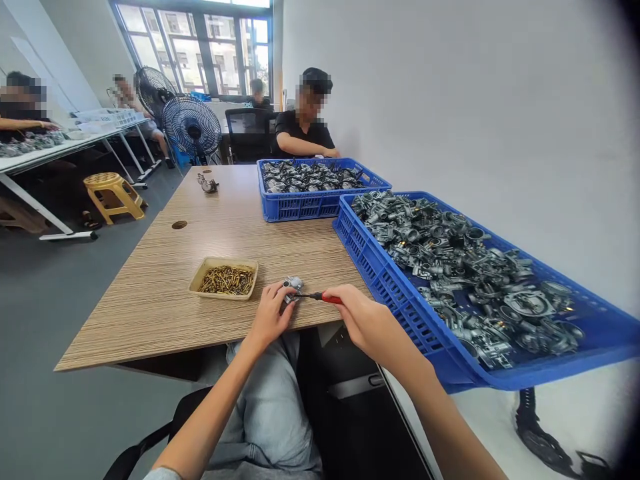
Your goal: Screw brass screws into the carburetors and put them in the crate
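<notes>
My left hand (270, 313) is closed around a small grey metal part (293, 287) at the near edge of the wooden table (165, 287). My right hand (363, 315) grips a screwdriver with a red handle (323, 297), its dark shaft pointing left into the part. A shallow beige tray of small brass screws (226, 279) lies just left of my left hand. To my right stands a blue crate (370, 267) heaped with grey metal castings (465, 267).
A second blue crate (300, 207) of similar parts sits farther back, with a person in black seated behind it. A loose part (207, 184) lies at the table's far end. Fans (191, 127), a yellow stool (111, 193) and other workers at a long table stand to the left.
</notes>
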Demonstrator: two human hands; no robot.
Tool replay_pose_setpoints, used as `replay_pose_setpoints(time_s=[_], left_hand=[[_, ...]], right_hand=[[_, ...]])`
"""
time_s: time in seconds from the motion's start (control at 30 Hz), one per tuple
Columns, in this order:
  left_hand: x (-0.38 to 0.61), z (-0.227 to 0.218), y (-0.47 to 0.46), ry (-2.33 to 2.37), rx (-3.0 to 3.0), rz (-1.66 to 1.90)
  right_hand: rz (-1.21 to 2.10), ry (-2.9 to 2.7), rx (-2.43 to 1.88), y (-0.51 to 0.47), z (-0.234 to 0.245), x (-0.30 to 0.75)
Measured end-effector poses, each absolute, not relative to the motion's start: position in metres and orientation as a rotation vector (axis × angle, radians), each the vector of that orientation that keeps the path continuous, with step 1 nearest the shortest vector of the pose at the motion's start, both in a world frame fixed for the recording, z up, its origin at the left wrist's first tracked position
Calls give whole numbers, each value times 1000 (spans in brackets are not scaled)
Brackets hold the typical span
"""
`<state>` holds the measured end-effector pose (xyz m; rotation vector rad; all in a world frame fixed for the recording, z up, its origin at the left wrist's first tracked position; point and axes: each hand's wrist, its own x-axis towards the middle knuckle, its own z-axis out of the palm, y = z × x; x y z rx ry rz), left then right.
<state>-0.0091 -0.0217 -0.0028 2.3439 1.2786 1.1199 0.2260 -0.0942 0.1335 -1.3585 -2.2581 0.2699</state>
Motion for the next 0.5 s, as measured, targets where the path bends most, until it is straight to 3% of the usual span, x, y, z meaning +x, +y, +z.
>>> replay_pose_setpoints(time_s=[0.5], left_hand=[[-9, -3, -22, 1276, 2323, 1142]], right_hand=[[271, -2159, -1437, -94, 132, 219]])
